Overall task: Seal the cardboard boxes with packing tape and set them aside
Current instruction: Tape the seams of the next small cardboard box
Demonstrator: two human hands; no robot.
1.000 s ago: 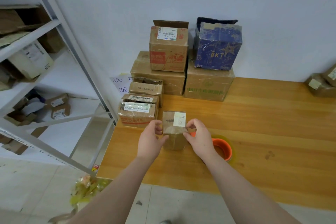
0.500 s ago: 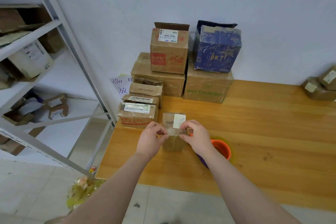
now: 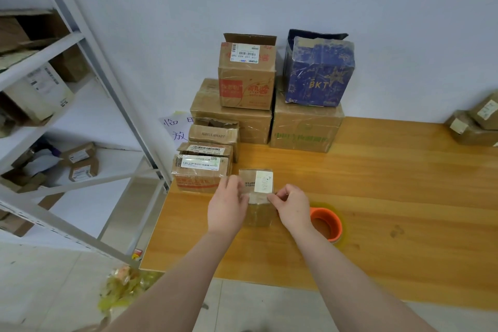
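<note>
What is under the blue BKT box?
A larger brown carton with green print, standing on the wooden table against the wall. The blue BKT box covers most of its top, so its top flaps cannot be seen.

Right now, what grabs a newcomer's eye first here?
Dead centre, the left hand and right hand hold a small cardboard box between them, toward the left end of the wooden table. Just right of the hands lies an orange tape roll. Against the back wall, a dark blue BKT box sits on top of the brown cartons.
</note>
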